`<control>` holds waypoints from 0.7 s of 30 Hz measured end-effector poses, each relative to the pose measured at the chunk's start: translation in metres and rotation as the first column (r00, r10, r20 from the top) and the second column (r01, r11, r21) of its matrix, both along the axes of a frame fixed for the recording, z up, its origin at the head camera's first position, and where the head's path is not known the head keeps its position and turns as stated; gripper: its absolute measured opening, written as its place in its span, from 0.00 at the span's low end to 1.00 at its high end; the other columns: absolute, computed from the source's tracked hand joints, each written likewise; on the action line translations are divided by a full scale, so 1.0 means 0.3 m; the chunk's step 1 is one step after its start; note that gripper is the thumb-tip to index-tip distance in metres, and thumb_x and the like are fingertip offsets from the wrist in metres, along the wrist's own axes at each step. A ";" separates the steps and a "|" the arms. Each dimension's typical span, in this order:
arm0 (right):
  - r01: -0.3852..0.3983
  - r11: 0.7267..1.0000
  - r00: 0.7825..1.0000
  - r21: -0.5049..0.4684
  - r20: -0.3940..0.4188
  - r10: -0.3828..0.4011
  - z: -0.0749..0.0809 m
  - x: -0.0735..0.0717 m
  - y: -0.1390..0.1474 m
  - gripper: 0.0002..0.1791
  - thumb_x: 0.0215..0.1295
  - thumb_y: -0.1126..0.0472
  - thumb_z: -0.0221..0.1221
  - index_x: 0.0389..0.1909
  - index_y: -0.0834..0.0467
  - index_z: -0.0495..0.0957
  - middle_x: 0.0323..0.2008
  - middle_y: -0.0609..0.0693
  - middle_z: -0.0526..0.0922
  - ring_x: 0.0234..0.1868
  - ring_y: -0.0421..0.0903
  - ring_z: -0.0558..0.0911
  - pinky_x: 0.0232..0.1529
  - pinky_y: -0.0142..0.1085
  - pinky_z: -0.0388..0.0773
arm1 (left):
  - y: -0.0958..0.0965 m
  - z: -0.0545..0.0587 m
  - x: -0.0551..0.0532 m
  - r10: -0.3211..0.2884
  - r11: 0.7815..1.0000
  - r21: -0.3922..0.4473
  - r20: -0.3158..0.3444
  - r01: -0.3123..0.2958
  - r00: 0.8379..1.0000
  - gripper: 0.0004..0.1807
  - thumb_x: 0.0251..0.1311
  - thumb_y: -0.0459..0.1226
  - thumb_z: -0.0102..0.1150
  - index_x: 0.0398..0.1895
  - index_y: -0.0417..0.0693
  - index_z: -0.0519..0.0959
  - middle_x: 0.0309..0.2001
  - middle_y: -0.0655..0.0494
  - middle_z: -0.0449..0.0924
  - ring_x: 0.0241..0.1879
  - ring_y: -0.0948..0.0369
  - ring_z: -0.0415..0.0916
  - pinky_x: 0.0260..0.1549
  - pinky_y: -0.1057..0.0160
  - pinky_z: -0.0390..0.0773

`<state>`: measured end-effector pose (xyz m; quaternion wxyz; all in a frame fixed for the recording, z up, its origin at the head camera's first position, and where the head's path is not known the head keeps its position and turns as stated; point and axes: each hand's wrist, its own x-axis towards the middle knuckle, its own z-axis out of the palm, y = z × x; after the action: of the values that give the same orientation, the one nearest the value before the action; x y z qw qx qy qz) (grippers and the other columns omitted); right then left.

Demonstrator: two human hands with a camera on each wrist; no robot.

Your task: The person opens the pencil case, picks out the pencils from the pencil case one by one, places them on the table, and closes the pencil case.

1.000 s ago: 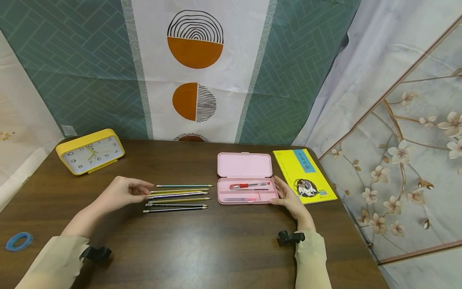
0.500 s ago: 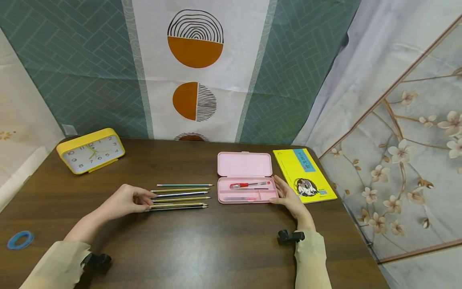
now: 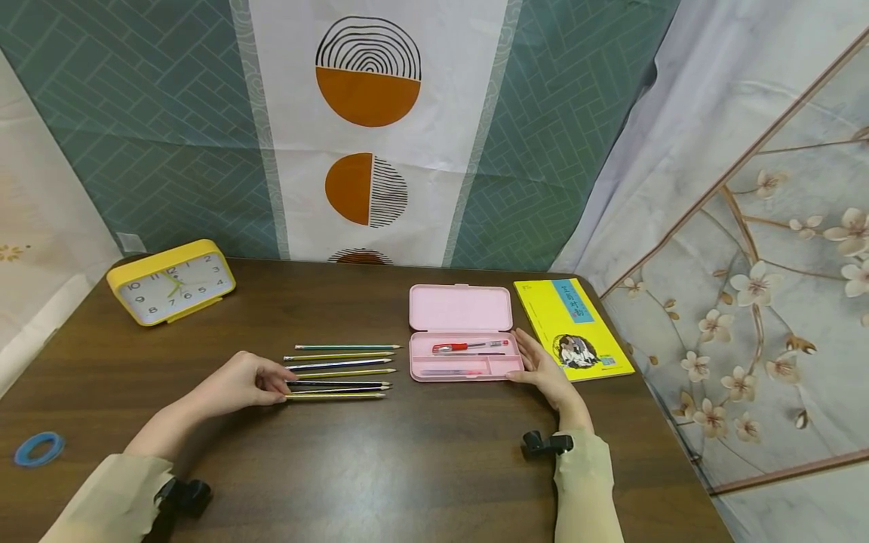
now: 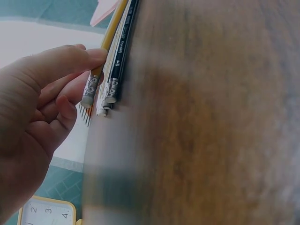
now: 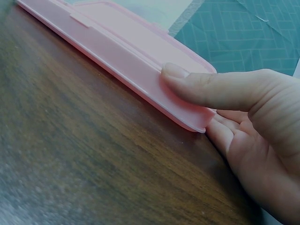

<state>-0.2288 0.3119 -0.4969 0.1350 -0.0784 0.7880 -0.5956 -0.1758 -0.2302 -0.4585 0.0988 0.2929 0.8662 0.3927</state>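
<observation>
My left hand (image 3: 241,388) pinches a yellow pencil (image 4: 114,32) near its eraser end, between thumb and fingers. In the head view that pencil is the one closest to me in a row of several pencils, points to the right. Two dark pencils (image 3: 346,387) lie just behind it, and a green one (image 3: 348,347) is the farthest back. My right hand (image 3: 546,373) grips the right end of an open pink pencil case (image 3: 460,308), thumb on its front wall (image 5: 154,89). Inside the case are a red pen (image 3: 451,348) and other slim items.
A yellow book (image 3: 560,309) lies right of the case, close to the right hand. At the back left stands a yellow clock (image 3: 173,283). A blue ring, like a tape roll (image 3: 23,455), sits at the left. Curtains border the brown table (image 3: 380,475).
My left hand has moved toward me, bringing the yellow pencil from among the others to the front of the row. The right hand stays at the case.
</observation>
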 end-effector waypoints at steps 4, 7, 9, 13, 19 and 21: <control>0.003 1.000 1.000 -0.006 0.004 -0.003 -0.001 -0.001 -0.001 0.53 0.58 0.66 0.67 0.78 0.58 0.42 0.78 0.56 0.47 0.78 0.55 0.47 0.72 0.41 0.50 | 0.007 0.000 0.003 -0.015 1.000 0.007 0.016 0.015 1.000 0.14 0.52 0.30 0.70 0.43 0.34 0.84 0.30 0.57 0.87 0.28 0.72 0.80 0.25 0.69 0.79; 0.006 1.000 1.000 -0.001 0.006 -0.006 0.001 0.001 0.000 0.53 0.58 0.65 0.67 0.78 0.58 0.43 0.78 0.56 0.48 0.78 0.54 0.48 0.72 0.39 0.51 | 0.010 0.000 0.004 -0.017 1.000 0.003 0.022 0.017 1.000 0.14 0.52 0.31 0.70 0.42 0.34 0.85 0.30 0.56 0.88 0.29 0.72 0.81 0.26 0.69 0.80; 0.011 1.000 1.000 0.000 0.008 -0.011 0.003 0.002 0.001 0.53 0.58 0.65 0.67 0.78 0.57 0.43 0.78 0.55 0.48 0.78 0.53 0.48 0.71 0.36 0.53 | 0.010 -0.001 0.004 -0.016 1.000 -0.003 0.018 0.016 1.000 0.13 0.52 0.31 0.70 0.42 0.35 0.85 0.30 0.56 0.88 0.29 0.72 0.81 0.26 0.69 0.80; 0.012 1.000 1.000 0.001 0.010 -0.012 0.003 0.004 0.001 0.54 0.57 0.64 0.68 0.78 0.57 0.43 0.78 0.55 0.48 0.78 0.53 0.49 0.71 0.35 0.53 | 0.008 -0.006 0.004 -0.014 1.000 -0.011 0.014 0.014 1.000 0.13 0.52 0.31 0.70 0.41 0.36 0.85 0.30 0.56 0.88 0.29 0.73 0.81 0.27 0.69 0.80; 0.013 1.000 1.000 0.003 0.015 -0.013 -0.001 0.000 0.002 0.54 0.58 0.64 0.68 0.78 0.56 0.43 0.78 0.54 0.49 0.78 0.53 0.49 0.71 0.38 0.53 | 0.005 -0.015 0.006 -0.018 1.000 -0.014 0.021 0.018 1.000 0.12 0.52 0.30 0.70 0.40 0.37 0.86 0.30 0.57 0.88 0.29 0.74 0.80 0.27 0.69 0.80; 0.010 1.000 1.000 0.000 0.013 -0.010 -0.002 -0.002 0.003 0.54 0.58 0.64 0.67 0.78 0.57 0.43 0.78 0.54 0.48 0.78 0.53 0.49 0.71 0.37 0.53 | 0.005 -0.016 0.007 -0.018 1.000 -0.015 0.028 0.018 0.999 0.12 0.51 0.30 0.70 0.41 0.37 0.86 0.30 0.57 0.88 0.29 0.73 0.80 0.27 0.70 0.80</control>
<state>-0.2293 0.3129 -0.4975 0.1370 -0.0704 0.7874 -0.5969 -0.1737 -0.2286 -0.4632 0.1165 0.2946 0.8649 0.3893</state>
